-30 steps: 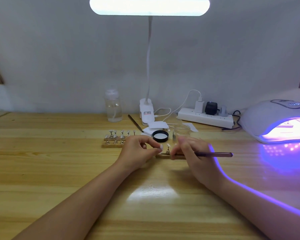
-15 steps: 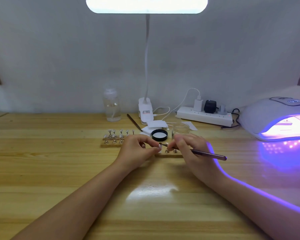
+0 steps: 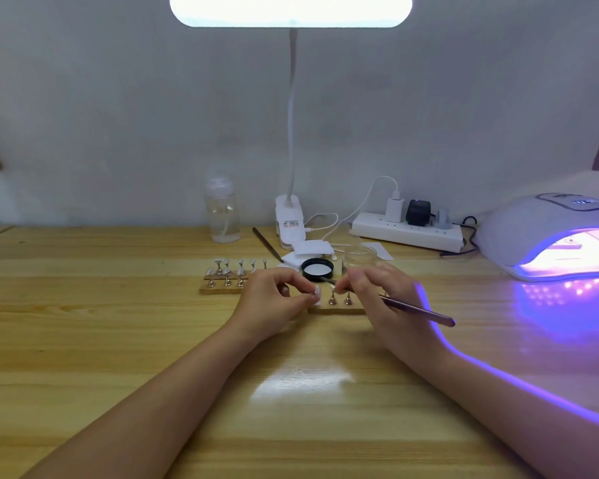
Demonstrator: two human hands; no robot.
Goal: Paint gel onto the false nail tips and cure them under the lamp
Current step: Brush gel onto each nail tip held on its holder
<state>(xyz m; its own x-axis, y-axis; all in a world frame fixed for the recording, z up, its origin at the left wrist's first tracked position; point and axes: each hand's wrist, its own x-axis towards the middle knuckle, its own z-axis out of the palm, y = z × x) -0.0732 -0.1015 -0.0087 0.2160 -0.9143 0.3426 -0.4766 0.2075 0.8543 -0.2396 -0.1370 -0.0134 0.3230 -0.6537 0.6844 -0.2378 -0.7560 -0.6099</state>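
A single nail tip [image 3: 317, 291] on its small stand is pinched between thumb and forefinger of the left hand [image 3: 274, 302], just left of the near wooden holder [image 3: 336, 308]. The brush [image 3: 415, 308] is gripped pen-style by the curled fingers of the right hand [image 3: 381, 295], bristle end reaching forward toward the black-rimmed gel lid [image 3: 317, 268]; whether the bristles are touching gel cannot be told. Step in hand is judged to be loading the brush and coating the held tip. Advice: both wrists should be kept resting on the table [image 3: 118, 340] so the strokes are steadied. Only a small bead should be picked up; excess is best wiped on the lid rim. The tip should be held by its stand, not its surface, and tilted toward the brush. Gel should be laid in thin strokes from base to free edge, with the edges not flooded. Two bare pegs [image 3: 340, 299] are visible on the near holder, so the tip can be reseated there afterwards. More tips [image 3: 230, 267] stand on the far holder [image 3: 222, 286], well left. The curing lamp [image 3: 550, 236] is lit at right, well apart; wet gel should be kept out of its spill light until coating is finished.
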